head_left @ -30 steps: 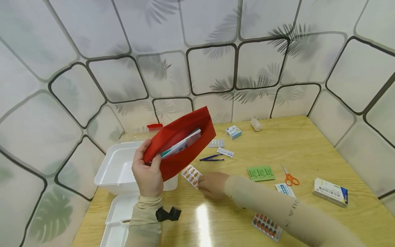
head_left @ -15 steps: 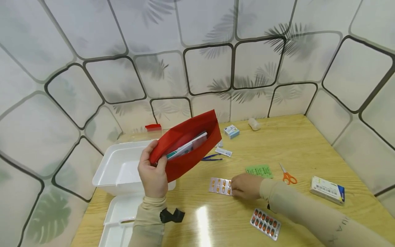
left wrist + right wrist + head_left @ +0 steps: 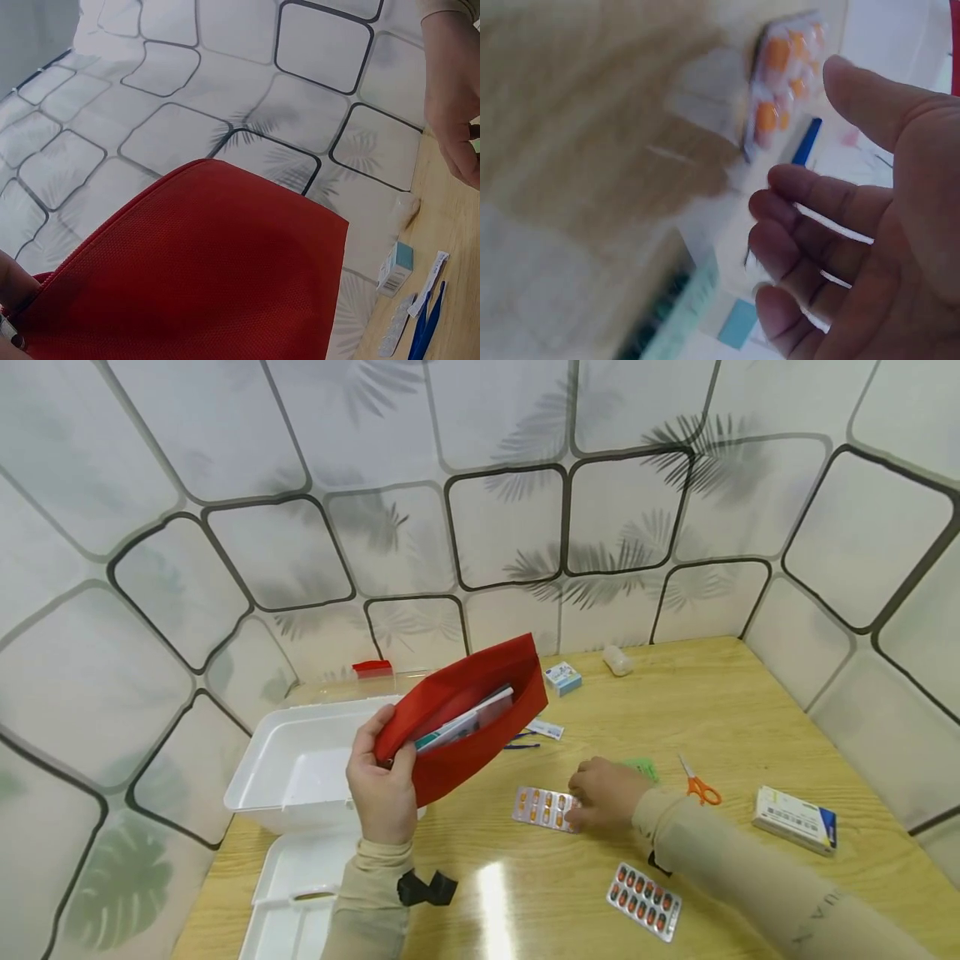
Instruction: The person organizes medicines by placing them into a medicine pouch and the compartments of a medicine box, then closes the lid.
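My left hand (image 3: 384, 793) grips the near left edge of a red zip pouch (image 3: 468, 764), thumb in front. The pouch gapes upward, and white and green flat packets (image 3: 465, 722) stick up inside it. In the left wrist view the pouch (image 3: 210, 270) hides most of what lies below. A blister pack of orange capsules (image 3: 536, 807) lies on the table right of the pouch. My right hand (image 3: 609, 793) is at its right end, overlapping it. The right wrist view shows that hand's fingers loosely bent, thumb apart, nothing between them, with the capsule pack (image 3: 784, 79) beyond.
A blister pack of red-and-dark capsules (image 3: 643, 902) lies nearest me. Further right are a green blister pack (image 3: 643, 767), orange-handled scissors (image 3: 701, 789) and a white-blue box (image 3: 795, 821). Blue tweezers (image 3: 427, 326) and a small box (image 3: 562, 678) lie behind. A white bin (image 3: 258, 777) stands left.
The right hand has slid the orange capsule pack rightward, away from the pouch, and its fingers have come loose from it. The left hand and pouch have shifted slightly right.
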### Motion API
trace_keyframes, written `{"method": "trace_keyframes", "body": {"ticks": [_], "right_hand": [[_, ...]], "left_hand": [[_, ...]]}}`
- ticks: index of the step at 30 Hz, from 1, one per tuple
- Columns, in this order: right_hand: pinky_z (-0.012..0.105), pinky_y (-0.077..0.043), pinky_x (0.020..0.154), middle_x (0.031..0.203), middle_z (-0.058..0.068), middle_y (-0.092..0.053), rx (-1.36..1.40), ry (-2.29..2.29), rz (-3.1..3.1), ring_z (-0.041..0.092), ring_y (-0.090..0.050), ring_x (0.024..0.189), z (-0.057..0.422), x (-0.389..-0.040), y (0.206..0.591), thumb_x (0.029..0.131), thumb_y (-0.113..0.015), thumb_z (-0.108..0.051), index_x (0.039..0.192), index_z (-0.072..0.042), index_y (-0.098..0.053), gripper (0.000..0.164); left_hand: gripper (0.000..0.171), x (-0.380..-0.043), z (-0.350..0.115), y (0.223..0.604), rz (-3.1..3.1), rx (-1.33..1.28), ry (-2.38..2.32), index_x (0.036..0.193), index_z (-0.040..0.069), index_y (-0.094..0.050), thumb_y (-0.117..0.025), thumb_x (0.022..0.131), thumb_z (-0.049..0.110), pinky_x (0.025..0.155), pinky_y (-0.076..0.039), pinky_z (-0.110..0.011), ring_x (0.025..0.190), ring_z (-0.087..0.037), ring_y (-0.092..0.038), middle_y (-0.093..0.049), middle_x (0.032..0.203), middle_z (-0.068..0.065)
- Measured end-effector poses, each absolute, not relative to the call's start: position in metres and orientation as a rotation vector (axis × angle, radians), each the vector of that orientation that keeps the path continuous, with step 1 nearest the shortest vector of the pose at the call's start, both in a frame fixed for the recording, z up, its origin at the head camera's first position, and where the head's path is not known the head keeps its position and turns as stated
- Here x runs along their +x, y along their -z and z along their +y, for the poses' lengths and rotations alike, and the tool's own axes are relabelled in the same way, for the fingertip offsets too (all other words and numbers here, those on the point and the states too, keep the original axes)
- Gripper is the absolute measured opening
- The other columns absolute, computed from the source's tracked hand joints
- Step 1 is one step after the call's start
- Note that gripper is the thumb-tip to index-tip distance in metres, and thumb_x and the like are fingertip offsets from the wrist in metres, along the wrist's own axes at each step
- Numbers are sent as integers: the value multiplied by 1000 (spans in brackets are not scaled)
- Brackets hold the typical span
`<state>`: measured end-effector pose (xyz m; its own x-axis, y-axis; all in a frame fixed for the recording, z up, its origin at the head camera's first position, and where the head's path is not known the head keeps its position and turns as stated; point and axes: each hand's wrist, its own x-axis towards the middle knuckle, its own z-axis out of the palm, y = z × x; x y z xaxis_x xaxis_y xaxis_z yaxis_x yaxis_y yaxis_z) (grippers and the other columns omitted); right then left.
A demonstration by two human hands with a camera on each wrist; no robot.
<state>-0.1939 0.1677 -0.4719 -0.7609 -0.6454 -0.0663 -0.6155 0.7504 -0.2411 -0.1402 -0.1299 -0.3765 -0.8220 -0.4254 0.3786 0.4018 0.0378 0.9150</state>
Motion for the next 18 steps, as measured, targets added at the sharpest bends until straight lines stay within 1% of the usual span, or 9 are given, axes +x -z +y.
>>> {"method": "trace_keyframes", "body": {"ticks": [3,7,8,10,13,15,17,18], "right_hand": [[33,-45,65,82,-7,-52,-947,282,2823,13,-49,77,162,-190,477,74,-76,-51,93,-14,-68,42],[33,-45,65,80,-7,-49,-873,325,2838,13,-47,75,157,-187,477,68,-81,-43,89,-13,-63,40],[33,-45,64,79,-6,-50,-851,357,2827,12,-48,73,156,-186,477,69,-81,-40,89,-13,-61,39],[31,-44,61,76,-7,-50,-848,455,2793,11,-48,69,157,-186,476,76,-78,-33,88,-15,-56,31],[28,-42,55,73,-8,-52,-852,670,2719,8,-48,62,164,-188,473,89,-68,-22,90,-15,-53,16],[26,-43,52,74,-6,-56,-860,812,2693,8,-51,61,174,-191,467,95,-60,-18,93,-14,-55,7],[27,-45,52,77,-2,-60,-802,951,2681,11,-55,62,188,-196,458,98,-55,-17,98,-13,-56,4],[27,-47,53,79,1,-62,-769,1023,2685,12,-58,64,195,-199,452,99,-54,-18,100,-12,-56,6]], "left_hand": [[45,-141,-129,378,-1727,9,1848,126,6,-59,-56,85,-11,86,-50,-28,109,-25,-54,-60,122,-6],[45,-141,-128,379,-1714,-5,1855,126,5,-59,-55,85,-12,85,-50,-28,109,-26,-54,-60,122,-8],[45,-141,-127,379,-1717,-5,1853,126,5,-59,-55,85,-12,85,-50,-28,108,-25,-54,-60,122,-7],[44,-141,-127,380,-1716,-9,1858,126,5,-59,-55,85,-12,85,-50,-29,108,-26,-54,-60,123,-7],[44,-141,-126,380,-1725,-14,1851,126,5,-59,-55,85,-12,85,-50,-29,108,-26,-54,-59,123,-7],[44,-141,-126,380,-1726,-19,1847,126,4,-59,-55,85,-12,85,-49,-29,108,-26,-54,-59,123,-8],[44,-141,-125,379,-1734,-19,1833,126,5,-59,-55,85,-12,86,-49,-28,108,-25,-54,-60,123,-8],[44,-141,-125,379,-1735,-22,1831,125,5,-59,-55,85,-11,86,-49,-28,108,-25,-54,-60,122,-8]]}}
